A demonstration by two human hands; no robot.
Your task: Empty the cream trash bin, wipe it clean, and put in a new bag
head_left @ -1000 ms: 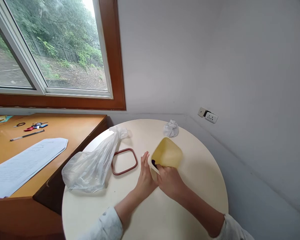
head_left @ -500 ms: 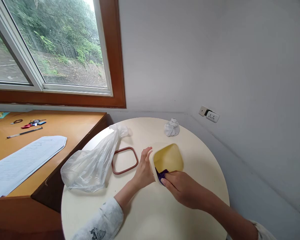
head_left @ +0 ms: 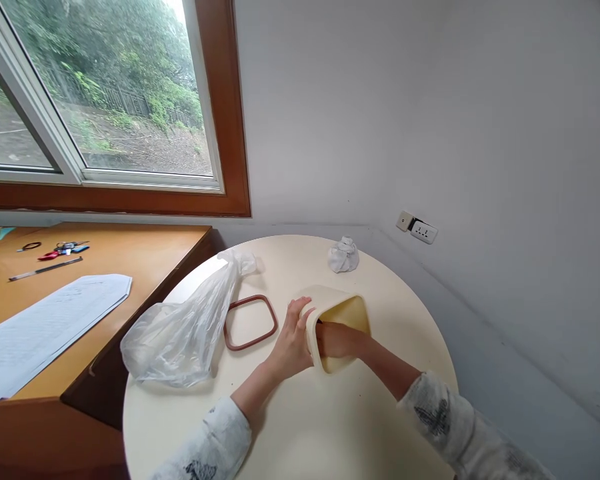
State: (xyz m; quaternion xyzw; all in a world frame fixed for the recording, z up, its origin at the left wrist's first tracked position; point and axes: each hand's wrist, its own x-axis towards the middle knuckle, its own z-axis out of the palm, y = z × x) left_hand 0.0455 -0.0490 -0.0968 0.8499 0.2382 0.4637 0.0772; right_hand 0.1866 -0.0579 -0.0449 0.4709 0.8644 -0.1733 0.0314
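A pale yellow square container [head_left: 353, 312] lies tilted on the round white table [head_left: 320, 433], its opening turned toward me and to the right. My left hand [head_left: 291, 343] grips its left side, fingers curled over the outer wall. Deep inside the opening is my right hand [head_left: 337, 339]; its fingers are hidden, and only a small dark patch shows beside them. A reddish-brown square ring [head_left: 250, 345] lies flat to the left of my left hand.
A clear plastic bag [head_left: 185, 340] covers the table's left part. Crumpled white paper [head_left: 343, 255] sits at the back. On the wooden desk [head_left: 145, 247] at left are papers [head_left: 55, 330], a pen [head_left: 45, 269] and keys [head_left: 66, 248]. Walls stand behind and at right.
My right hand has moved deeper into the container, taking the purple cloth almost out of sight. The container has turned so its opening faces more toward me.
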